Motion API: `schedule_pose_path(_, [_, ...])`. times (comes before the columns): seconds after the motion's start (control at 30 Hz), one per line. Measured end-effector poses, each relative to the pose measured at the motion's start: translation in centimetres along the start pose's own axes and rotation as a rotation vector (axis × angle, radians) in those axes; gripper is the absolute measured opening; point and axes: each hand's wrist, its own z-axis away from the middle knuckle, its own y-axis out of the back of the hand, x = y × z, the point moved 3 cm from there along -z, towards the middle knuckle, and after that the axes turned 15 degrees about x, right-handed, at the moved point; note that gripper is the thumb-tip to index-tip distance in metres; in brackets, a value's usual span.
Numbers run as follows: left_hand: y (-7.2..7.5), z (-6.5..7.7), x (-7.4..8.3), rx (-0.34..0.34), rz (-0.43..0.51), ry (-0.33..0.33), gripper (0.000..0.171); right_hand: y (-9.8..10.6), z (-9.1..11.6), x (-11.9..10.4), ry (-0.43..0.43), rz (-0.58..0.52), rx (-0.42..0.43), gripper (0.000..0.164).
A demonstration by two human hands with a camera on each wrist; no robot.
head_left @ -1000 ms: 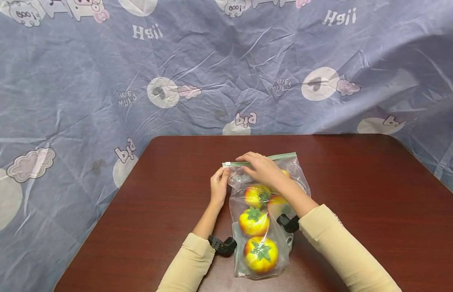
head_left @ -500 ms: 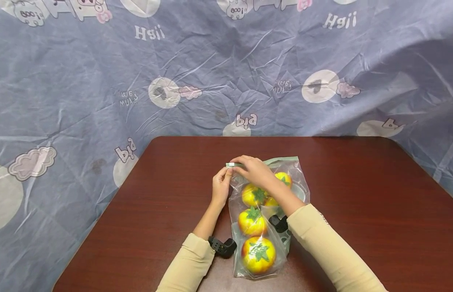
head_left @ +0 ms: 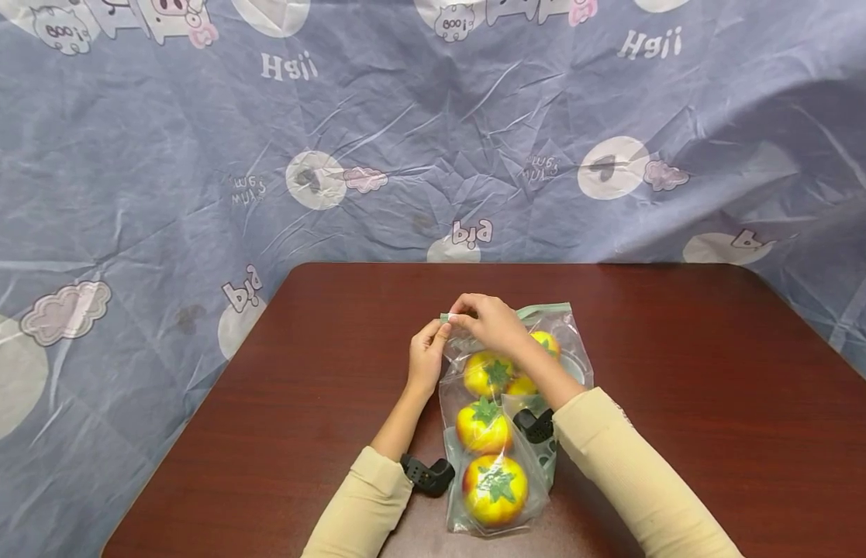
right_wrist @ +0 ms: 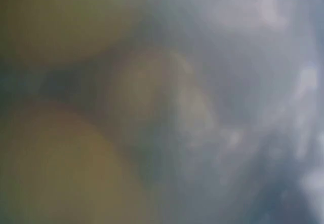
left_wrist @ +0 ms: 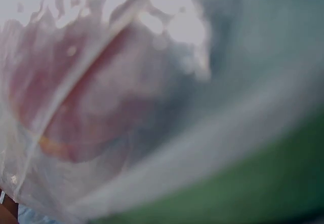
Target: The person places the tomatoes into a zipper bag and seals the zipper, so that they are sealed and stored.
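Observation:
A clear zipper bag lies on the table with several yellow-red toy fruits inside, each topped by a green star-shaped leaf. Along its far edge runs a green zip strip. My left hand pinches the bag's far left corner between thumb and fingers. Right beside it, my right hand pinches the white slider on the strip. The right forearm crosses over the bag and hides part of the fruits. Blurred fruit behind film shows in the left wrist view, and blurred yellow fruit in the right.
The dark red-brown table extends around the bag. A blue-grey patterned cloth hangs behind its far edge. Black wrist cameras are worn on both forearms, the left one beside the bag and the right one over it.
My right hand has moved left along the zip strip, and its thumb and fingers have closed from spread to a pinch on the slider. The left hand keeps hold of the corner, shifting slightly right.

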Motion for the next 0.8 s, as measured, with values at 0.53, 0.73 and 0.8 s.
schedule_pose_path(0.53, [-0.1,-0.3,0.2,0.028,0.009,0.030,0.023,2.6,0.0,2.2,-0.030,-0.009,-0.041,0.012])
schedule_pose_path(0.73, [0.1,-0.4,0.1,0.037,-0.036,0.024,0.024,3.3,0.3,3.5,-0.070,0.017,-0.081,0.014])
schedule_pose_path(0.8, [0.1,-0.4,0.1,0.033,-0.042,0.021,0.025,3.7,0.5,3.9,-0.086,0.012,-0.091,0.014])
